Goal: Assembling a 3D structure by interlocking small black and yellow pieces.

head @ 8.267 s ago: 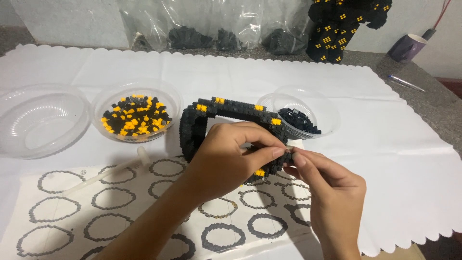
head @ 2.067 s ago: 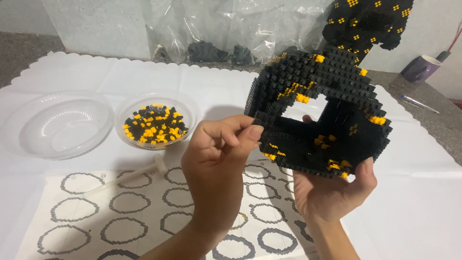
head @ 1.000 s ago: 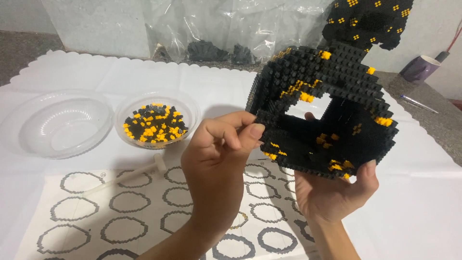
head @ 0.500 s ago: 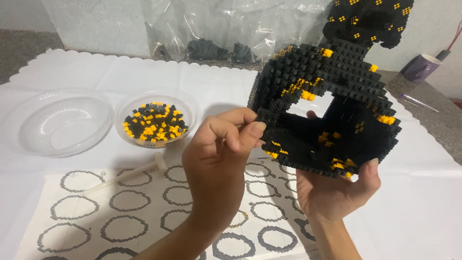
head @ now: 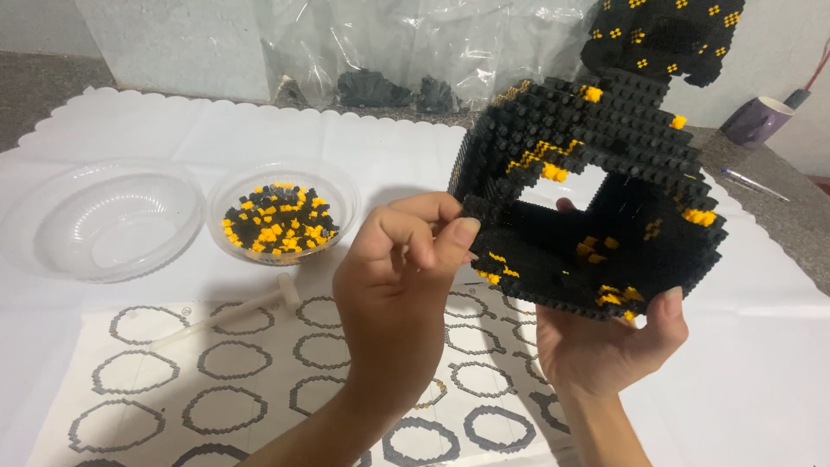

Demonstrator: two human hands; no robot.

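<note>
Both my hands grasp the black-and-yellow brick model: left hand pinching its edge, right hand cupping beneath; clear plastic bags lie at twelve o'clock.

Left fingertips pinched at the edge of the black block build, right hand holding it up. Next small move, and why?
Probably press the left hand fingertips down onto the near edge of the black and yellow block build. They already pinch right at that edge, though whether they hold a piece is hidden. The right hand cups the build from below, tilted above the paper sheet, so it can brace the push.
</note>
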